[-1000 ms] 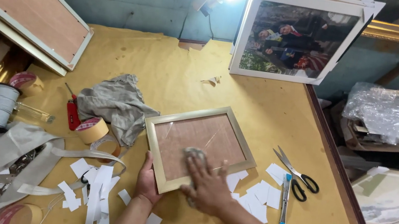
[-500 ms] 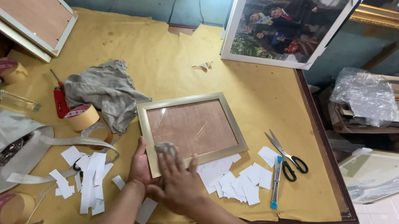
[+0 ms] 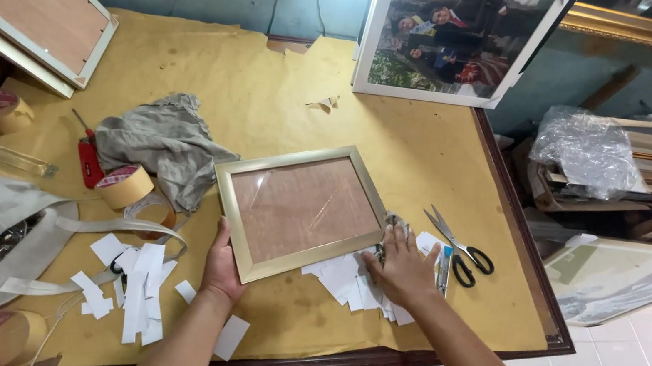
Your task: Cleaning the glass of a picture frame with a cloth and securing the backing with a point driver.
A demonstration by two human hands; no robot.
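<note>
**Head view: both my hands at a small gold frame**

Head camera looks down on a table covered in yellow-brown paper (image 3: 287, 94). A small gold-edged picture frame with a brown backing under glass (image 3: 299, 209) lies flat and tilted near the table's front edge. My left hand (image 3: 221, 263) grips its lower-left corner, thumb on the rim, fingers tucked beneath. My right hand (image 3: 403, 267) is spread flat, fingers open, resting on a heap of white paper slips (image 3: 346, 282) just beside the frame's lower-right corner; whether the fingertips press something small there, I cannot tell.

Black-handled scissors (image 3: 460, 247) and a blue pen (image 3: 444, 267) lie just right of that hand. Left of the frame sit a crumpled grey cloth (image 3: 159, 144), a roll of tan tape (image 3: 124, 184) and more white paper strips (image 3: 132, 283). A large white-framed photograph (image 3: 454, 36) leans against the wall at the back.
</note>
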